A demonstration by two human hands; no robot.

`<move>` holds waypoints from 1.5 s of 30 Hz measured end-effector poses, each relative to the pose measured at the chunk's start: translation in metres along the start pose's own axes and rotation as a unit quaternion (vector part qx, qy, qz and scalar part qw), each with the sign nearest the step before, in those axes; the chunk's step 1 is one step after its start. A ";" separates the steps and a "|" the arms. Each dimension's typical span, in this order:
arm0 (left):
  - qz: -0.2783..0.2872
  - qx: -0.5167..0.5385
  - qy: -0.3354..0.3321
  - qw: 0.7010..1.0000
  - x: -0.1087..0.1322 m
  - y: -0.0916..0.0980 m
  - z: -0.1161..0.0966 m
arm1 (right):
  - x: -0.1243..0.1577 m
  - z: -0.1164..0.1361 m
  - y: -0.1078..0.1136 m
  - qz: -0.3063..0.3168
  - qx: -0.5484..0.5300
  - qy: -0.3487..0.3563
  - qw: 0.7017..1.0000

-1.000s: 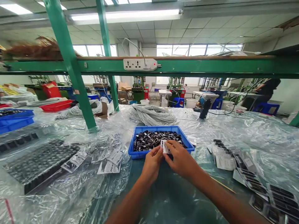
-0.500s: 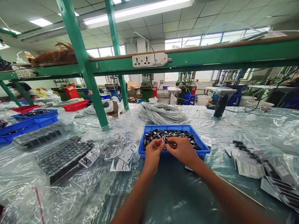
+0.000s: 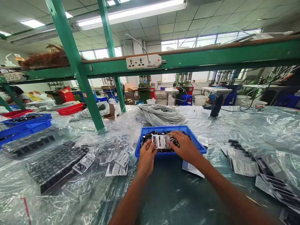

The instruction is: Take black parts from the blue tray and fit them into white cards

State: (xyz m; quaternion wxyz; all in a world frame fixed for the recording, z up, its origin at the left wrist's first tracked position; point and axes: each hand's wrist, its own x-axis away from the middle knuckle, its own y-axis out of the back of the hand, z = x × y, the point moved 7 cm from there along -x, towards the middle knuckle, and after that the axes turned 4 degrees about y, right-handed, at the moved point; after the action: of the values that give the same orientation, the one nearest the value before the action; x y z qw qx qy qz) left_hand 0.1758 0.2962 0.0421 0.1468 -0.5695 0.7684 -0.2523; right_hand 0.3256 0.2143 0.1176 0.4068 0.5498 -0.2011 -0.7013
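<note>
A small clear packet with a white printed label point(image 3: 161, 141) is held up over the near part of a blue tray point(image 3: 203, 149) full of small black parts. My left hand point(image 3: 146, 157) pinches the packet's left end. At its right end, my right hand point(image 3: 184, 145) has its fingers and thumb closed on the packet's edge. Another labelled packet point(image 3: 192, 169) lies on the table under my right forearm.
Labelled packets point(image 3: 245, 164) lie in overlapping rows at the right. Loose packets point(image 3: 118, 162) and a tray of black pieces point(image 3: 56, 164) are at the left. A grey cable coil point(image 3: 161, 114) sits behind the blue tray, near a green post point(image 3: 87, 90).
The labelled packet now shows between my hands, where a small black-and-silver piece was before. My hands have moved slightly apart. The view has shifted a little to the right.
</note>
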 end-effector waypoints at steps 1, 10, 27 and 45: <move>0.020 0.023 0.008 0.999 0.000 -0.004 0.002 | 0.003 0.008 -0.005 0.003 -0.015 0.029 0.999; 0.094 -0.038 -0.017 0.995 0.004 -0.013 0.000 | 0.015 0.039 -0.025 -0.013 0.030 0.109 0.994; 0.011 -0.301 -0.109 0.947 0.000 0.001 -0.013 | 0.003 0.004 -0.028 0.138 -0.053 -0.009 0.989; 0.034 -0.014 0.008 0.999 0.005 -0.003 0.004 | 0.018 0.034 -0.039 0.009 -0.123 0.129 0.984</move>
State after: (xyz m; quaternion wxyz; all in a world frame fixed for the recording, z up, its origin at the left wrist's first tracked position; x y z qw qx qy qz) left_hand 0.1788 0.2901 0.0406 0.1416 -0.5426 0.7920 -0.2411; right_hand 0.2787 0.2179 0.0891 0.5004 0.5792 -0.0638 -0.6404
